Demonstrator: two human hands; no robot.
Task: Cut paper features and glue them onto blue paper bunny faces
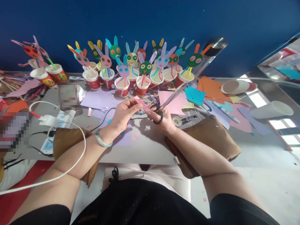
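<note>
My left hand [125,114] pinches a small pink paper strip [142,103] between thumb and fingers. The strip slants down toward my right hand [165,121], which is closed around the black handles of the scissors [172,98]. Their metal blades point up and to the right, away from the strip. Both hands are close together above the grey table [142,150]. Whether the right fingers also touch the strip's lower end is hard to tell. Beyond the hands, a pink sheet [174,103] and a purple sheet [100,99] lie flat.
Red and white paper cups [122,87] holding colourful rabbit-faced figures line the blue wall. A power strip [48,147] and white cable are at the left. Brown cloths [208,137] lie under both forearms. Orange paper [212,89] and tipped white cups [273,109] are at the right.
</note>
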